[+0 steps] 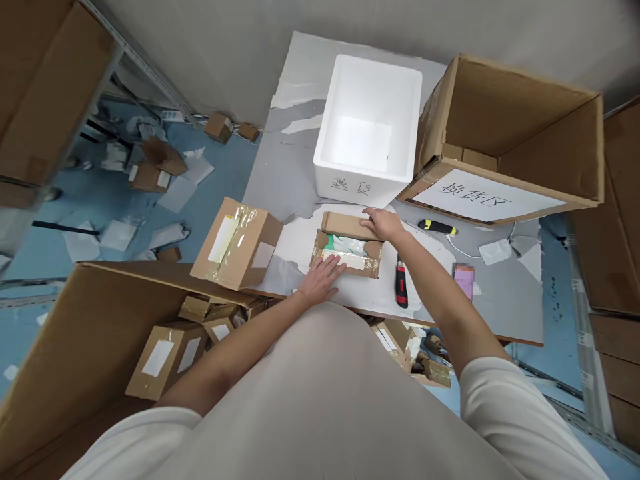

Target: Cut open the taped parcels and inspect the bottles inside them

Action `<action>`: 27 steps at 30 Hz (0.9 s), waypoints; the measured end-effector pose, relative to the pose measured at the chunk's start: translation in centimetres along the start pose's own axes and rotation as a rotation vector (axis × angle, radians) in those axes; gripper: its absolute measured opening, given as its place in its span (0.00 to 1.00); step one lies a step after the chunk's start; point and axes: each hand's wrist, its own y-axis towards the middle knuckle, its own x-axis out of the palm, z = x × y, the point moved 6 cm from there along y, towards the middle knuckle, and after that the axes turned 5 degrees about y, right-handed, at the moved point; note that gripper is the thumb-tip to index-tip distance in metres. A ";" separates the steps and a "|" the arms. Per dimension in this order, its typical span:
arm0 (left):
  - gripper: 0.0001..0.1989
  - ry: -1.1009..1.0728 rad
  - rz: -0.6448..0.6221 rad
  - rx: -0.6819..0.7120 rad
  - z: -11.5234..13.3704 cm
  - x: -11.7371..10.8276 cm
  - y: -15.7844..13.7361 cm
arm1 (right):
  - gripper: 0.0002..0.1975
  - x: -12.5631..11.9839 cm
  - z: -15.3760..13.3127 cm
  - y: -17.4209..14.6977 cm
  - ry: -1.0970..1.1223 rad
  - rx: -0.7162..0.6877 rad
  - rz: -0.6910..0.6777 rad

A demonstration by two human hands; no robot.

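Observation:
A small cardboard box lies in front of me on the table with its top flap raised. Inside it shows something green and white in clear wrapping; its kind I cannot make out. My left hand rests on the near left part of the box, fingers stretched out over the white label. At the far right corner, my right hand has its fingers bent around the edge of the cardboard flap. Right of the box lies a red and black utility knife.
Behind stand a white foam box and a large open carton, both with handwriting. A yellow and black cutter lies before the carton. A taped box sits at the table's left edge, above a big carton holding several boxes.

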 end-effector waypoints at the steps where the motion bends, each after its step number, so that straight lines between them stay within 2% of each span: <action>1: 0.36 -0.005 0.012 -0.007 -0.2 -0.5 0.1 | 0.22 0.0 -0.1 -0.1 -0.018 0.006 0.073; 2: 0.37 -0.010 0.029 -0.026 -0.7 -1.2 0.2 | 0.20 0.0 -0.4 -0.5 -0.039 -0.015 0.142; 4: 0.41 -0.013 0.065 -0.078 -2.3 -2.8 0.6 | 0.17 0.4 -1.9 -2.2 -0.094 -0.145 0.232; 6: 0.49 -0.007 0.075 -0.100 -4.5 -4.3 1.2 | 0.18 1.5 -4.1 -4.5 -0.131 -0.346 0.194; 8: 0.55 -0.004 0.026 -0.025 -6.4 -5.0 2.0 | 0.16 2.8 -6.0 -6.7 -0.144 -0.455 0.077; 9: 0.57 -0.004 -0.006 0.008 -7.4 -5.1 2.4 | 0.15 3.4 -6.5 -7.4 -0.150 -0.431 0.018; 12: 0.55 -0.028 -0.045 0.086 -9.5 -4.7 3.1 | 0.26 4.7 -6.7 -8.4 -0.174 -0.180 -0.093; 13: 0.54 -0.043 -0.033 0.104 -9.8 -4.5 3.2 | 0.27 5.0 -6.7 -8.6 -0.176 -0.109 -0.104; 15: 0.52 -0.074 0.006 0.127 -10.0 -4.0 3.2 | 0.22 5.5 -6.9 -9.0 -0.171 -0.042 -0.085; 18: 0.49 -0.095 0.047 0.123 -9.8 -3.4 2.9 | 0.14 6.1 -7.2 -9.9 -0.180 -0.018 0.010; 21: 0.47 -0.082 0.050 0.116 -9.6 -3.0 2.7 | 0.08 6.9 -7.5 -11.0 -0.216 -0.054 0.078; 24: 0.46 -0.062 0.049 0.133 -9.4 -2.9 2.7 | 0.15 7.6 -7.8 -11.8 -0.228 -0.125 0.117; 27: 0.45 -0.038 0.037 0.134 -9.4 -2.9 2.8 | 0.18 8.5 -7.9 -12.5 -0.193 -0.107 0.145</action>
